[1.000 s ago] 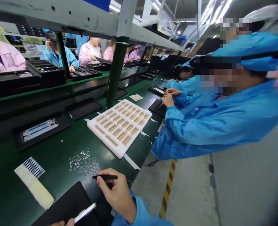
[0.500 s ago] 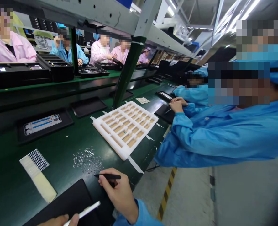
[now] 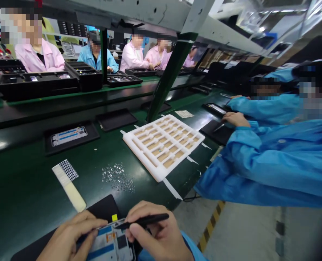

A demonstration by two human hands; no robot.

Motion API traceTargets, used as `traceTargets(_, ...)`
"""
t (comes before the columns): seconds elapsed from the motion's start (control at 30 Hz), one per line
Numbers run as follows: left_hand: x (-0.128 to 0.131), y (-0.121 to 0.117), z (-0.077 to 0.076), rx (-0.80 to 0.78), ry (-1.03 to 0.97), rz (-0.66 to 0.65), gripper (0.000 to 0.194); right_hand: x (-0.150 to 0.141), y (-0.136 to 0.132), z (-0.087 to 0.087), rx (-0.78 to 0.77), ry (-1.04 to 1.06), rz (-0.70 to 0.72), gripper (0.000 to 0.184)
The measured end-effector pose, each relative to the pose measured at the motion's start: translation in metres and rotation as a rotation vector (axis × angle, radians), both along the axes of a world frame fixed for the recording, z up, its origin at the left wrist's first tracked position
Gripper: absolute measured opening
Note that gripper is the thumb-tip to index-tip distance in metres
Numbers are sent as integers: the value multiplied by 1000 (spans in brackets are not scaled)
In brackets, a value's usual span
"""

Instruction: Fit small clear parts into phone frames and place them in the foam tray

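Over green tabletop [image 3: 21, 188], your right hand [image 3: 163, 232] pinches a tool [image 3: 150, 220] pointing left at the frame [image 3: 102, 251] your left hand [image 3: 70, 233] holds.

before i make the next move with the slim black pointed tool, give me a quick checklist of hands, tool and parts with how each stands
1. Left hand at the silver phone frame with blue strips: ok, fingers at its edge.
2. Right hand gripping the slim black pointed tool: ok, pinched between thumb and fingers.
3. Tool tip in contact with the frame: cannot tell; it appears over or on the upper part.
4. Small part at the tip: cannot tell, too small to make out.
5. Scattered tiny shiny pieces apart from both hands: ok.
6. White foam tray with rectangular slots apart from both hands: ok.
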State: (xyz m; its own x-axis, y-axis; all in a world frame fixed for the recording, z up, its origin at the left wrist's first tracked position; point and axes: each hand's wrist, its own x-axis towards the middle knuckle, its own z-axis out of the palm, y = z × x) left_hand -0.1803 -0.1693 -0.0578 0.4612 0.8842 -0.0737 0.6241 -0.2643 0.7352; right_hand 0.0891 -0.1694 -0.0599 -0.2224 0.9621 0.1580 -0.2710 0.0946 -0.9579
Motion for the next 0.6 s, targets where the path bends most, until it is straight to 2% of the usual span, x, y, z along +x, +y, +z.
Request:
traceTargets(0.1, 8, 3, -2, -135, 6, 39, 38, -11, 1, -2, 14, -143, 49, 13)
traceTargets(0.23, 12, 0, -2, -164, 39, 60, 42, -20, 5, -11, 28, -289, 16, 13)
traceTargets(0.37, 11, -1, -1, -178, 20, 65, 43, -21, 6, -14, 13, -328, 0, 13)
traceTargets(0.6, 11, -3, -11, -227, 21, 90, 44, -22, 5, -13, -76, -332, 2, 13)
